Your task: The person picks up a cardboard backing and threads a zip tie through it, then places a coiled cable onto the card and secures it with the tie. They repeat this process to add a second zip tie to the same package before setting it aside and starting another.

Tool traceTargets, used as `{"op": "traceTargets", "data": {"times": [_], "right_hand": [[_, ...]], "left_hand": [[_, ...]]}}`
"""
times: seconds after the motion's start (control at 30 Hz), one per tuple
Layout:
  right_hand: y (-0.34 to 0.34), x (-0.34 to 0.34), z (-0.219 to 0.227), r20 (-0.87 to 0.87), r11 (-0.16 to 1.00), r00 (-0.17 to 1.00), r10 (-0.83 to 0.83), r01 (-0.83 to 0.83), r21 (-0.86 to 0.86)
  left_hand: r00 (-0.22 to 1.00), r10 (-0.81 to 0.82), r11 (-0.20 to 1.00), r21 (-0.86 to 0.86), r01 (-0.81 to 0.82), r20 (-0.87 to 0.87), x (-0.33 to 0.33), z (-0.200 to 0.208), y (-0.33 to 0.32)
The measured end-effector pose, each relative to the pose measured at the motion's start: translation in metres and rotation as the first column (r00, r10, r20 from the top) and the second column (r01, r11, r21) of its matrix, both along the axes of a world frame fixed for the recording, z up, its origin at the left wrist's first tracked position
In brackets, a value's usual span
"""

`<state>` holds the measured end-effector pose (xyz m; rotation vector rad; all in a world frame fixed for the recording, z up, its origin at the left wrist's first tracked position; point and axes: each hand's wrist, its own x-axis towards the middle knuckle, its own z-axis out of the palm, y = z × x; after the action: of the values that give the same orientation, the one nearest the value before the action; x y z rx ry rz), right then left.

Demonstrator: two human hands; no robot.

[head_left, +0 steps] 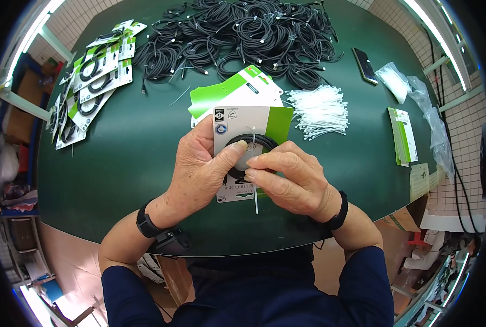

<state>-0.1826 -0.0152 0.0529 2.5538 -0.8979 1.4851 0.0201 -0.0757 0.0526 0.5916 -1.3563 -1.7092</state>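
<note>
My left hand [202, 163] grips a white and green cardboard packaging card [278, 121] from its left side, thumb pressing a coiled black braided cable [262, 139] flat against the card. A white zip tie [256, 199] runs lengthwise over the coil, its tail hanging past the card's lower edge. The thumb and forefinger of my right hand [295, 180] pinch the zip tie over the middle of the coil. Parts of the coil and card are hidden behind my fingers.
Black coiled cables [237, 32] are heaped at the back. Flat cards [221, 95] and white zip ties [319, 111] lie ahead of my hands. Carded cables [93, 82] are piled left. Rightward are a phone [365, 66], plastic bags [394, 82] and a card stack [402, 136].
</note>
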Motion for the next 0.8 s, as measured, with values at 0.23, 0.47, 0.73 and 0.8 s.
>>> {"op": "traceTargets", "data": {"times": [0.23, 0.47, 0.73, 0.8], "right_hand": [[0.000, 0.001, 0.002, 0.055, 0.996, 0.998, -0.022, 0.017, 0.083], [0.001, 0.006, 0.002, 0.379, 0.979, 0.924, -0.042, -0.037, 0.199], [-0.010, -0.012, 0.009, 0.144, 0.987, 0.981, -0.130, 0.115, 0.110], [-0.012, -0.014, 0.009, 0.096, 0.984, 0.983, -0.160, 0.151, 0.093]], "left_hand": [[1.000, 0.007, 1.000, 0.005, -0.007, -0.003, -0.001, 0.000, 0.002], [0.999, 0.001, 1.000, -0.028, 0.001, 0.048, -0.004, -0.001, 0.009], [1.000, -0.008, 1.000, -0.013, 0.008, 0.015, -0.005, -0.006, 0.010], [1.000, -0.005, 1.000, -0.015, 0.006, 0.013, -0.006, -0.006, 0.010]]}}
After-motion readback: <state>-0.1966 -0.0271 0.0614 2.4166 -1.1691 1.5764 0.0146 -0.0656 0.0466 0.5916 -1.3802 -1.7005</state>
